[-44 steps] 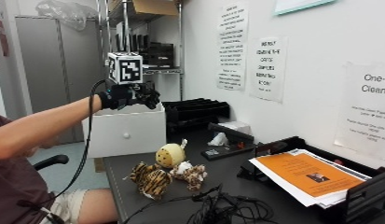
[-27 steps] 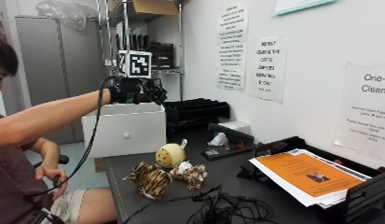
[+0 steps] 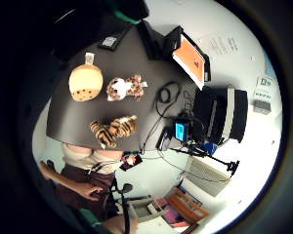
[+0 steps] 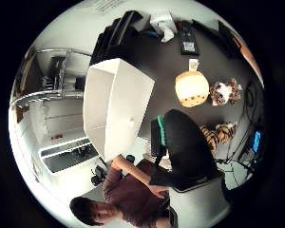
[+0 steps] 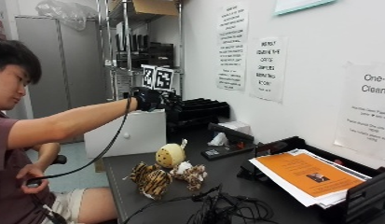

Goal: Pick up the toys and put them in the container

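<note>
Inspector: Outside view: gloved right hand (image 5: 147,99) has moved from beside the white container (image 5: 127,133) to above it, away from the toys; finger state cannot be told.

Clerk: Palm views?

Inspector: Round yellow toy (image 3: 85,83), spotted toy (image 3: 125,87), tiger toy (image 3: 114,129) all lie on the table (image 3: 136,53). Judgement: none collected yet.

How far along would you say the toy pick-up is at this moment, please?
Nothing looks done yet: the round yellow plush, the tiger plush and the small spotted plush all lie on the dark table. Nothing is in hand either; the gloved right hand is raised above the white container, away from the toys. All three remain to be put in the container.
</note>
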